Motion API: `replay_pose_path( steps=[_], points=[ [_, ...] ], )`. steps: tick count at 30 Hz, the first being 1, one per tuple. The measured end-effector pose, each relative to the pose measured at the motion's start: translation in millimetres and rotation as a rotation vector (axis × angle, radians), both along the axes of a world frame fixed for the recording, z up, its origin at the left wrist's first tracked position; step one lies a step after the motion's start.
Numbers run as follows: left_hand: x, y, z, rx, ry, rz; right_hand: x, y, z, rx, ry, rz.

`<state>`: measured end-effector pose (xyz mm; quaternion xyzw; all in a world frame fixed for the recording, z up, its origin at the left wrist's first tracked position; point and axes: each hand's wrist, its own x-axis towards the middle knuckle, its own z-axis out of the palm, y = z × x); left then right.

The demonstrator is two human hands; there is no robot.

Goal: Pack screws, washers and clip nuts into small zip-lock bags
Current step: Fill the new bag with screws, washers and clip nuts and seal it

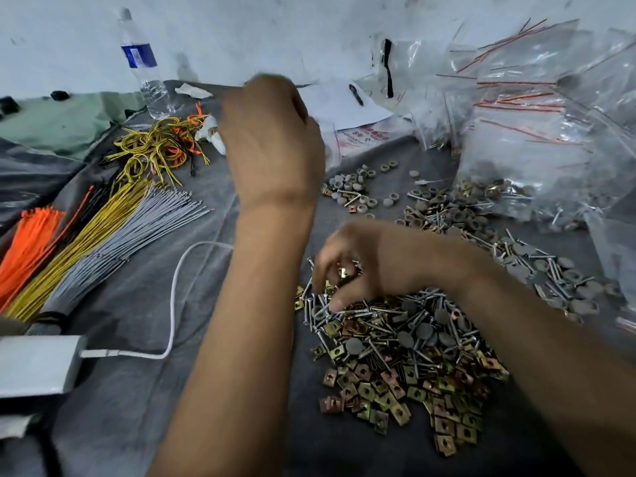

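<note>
where hands (351,270) pinch, square brassy clip nuts (395,390), ridged steel screws (330,311)

The left hand (272,139) is raised, back to the camera, fingers curled away. The right hand (358,266) reaches down, fingers bent and pinching.

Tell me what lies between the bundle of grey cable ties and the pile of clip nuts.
In the head view, bare grey cloth crossed by a white cable, plus the left forearm.

The left hand (272,139) is motion-blurred, its fingers hidden behind its back, so its grip cannot be told. The right hand (358,266) blurs over the screws (330,311); the adapter (38,363) is cut off at the left edge.
</note>
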<state>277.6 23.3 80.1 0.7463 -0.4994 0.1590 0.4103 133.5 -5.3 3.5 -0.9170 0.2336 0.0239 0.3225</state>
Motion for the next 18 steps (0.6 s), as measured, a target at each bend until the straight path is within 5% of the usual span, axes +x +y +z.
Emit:
replay_pose_path(
  steps=[4, 9, 15, 18],
  points=[
    [-2, -6, -51, 0.207, 0.156, -0.025, 8, 4, -9, -0.066, 0.033, 0.049],
    [-1, -7, -93, 0.094, 0.399, -0.082, -3, -5, -10, -0.085, -0.030, 0.012],
    [-6, -10, -113, 0.037, 0.523, -0.264, -32, -22, -9, 0.070, -0.441, -0.204],
    [-8, -10, -115, 0.010, 0.522, -0.329, -37, -30, -13, -0.106, -0.592, -0.425]
  ],
)
